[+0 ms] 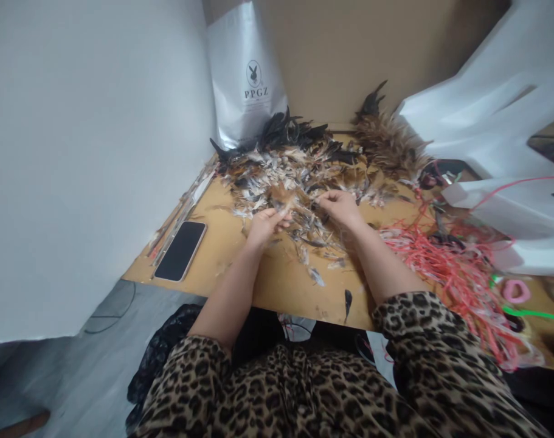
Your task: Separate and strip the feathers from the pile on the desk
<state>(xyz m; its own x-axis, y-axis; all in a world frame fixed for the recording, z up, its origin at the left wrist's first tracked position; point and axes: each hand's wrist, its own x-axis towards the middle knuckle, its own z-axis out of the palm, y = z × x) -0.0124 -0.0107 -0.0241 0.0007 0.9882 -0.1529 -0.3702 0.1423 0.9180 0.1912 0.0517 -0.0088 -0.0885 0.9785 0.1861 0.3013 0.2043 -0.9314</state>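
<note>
A wide heap of loose brown, white and black feathers covers the middle of the wooden table. At its near edge, my left hand pinches a small brown feather between thumb and fingers. My right hand is a little to the right, over the heap, with thumb and fingertips pressed together. Whatever lies between those fingertips is too small to make out. Several stray feathers lie on the wood below my hands, among them a single dark feather close to the front edge.
A phone lies at the left. Behind the heap stands a white printed bag, with a brown feather bundle farther right. Tangled red strings, a pink ring and white bags occupy the right side. A white panel borders the left.
</note>
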